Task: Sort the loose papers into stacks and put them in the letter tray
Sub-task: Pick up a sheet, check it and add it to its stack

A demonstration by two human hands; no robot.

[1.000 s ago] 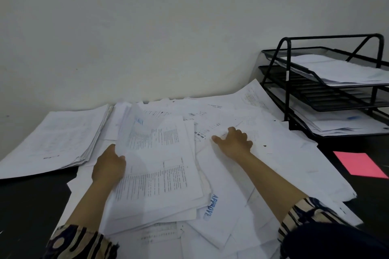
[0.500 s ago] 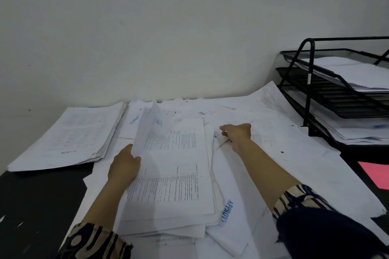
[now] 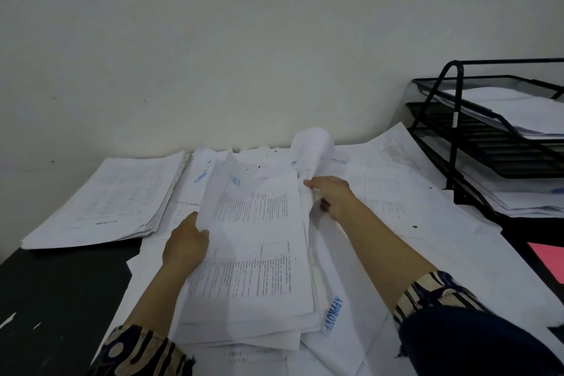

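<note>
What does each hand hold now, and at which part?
The left hand grips a bundle of printed sheets by its left edge. The right hand pinches a curled sheet at its lower edge.

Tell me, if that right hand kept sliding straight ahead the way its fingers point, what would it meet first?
Probably the curled sheet the right hand is lifting, then the wall; depth is hard to judge.

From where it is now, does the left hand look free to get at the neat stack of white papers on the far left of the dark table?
Probably not yet: the left hand grips a bundle of printed sheets. The neat stack of white papers lies uncovered beside it.
</note>
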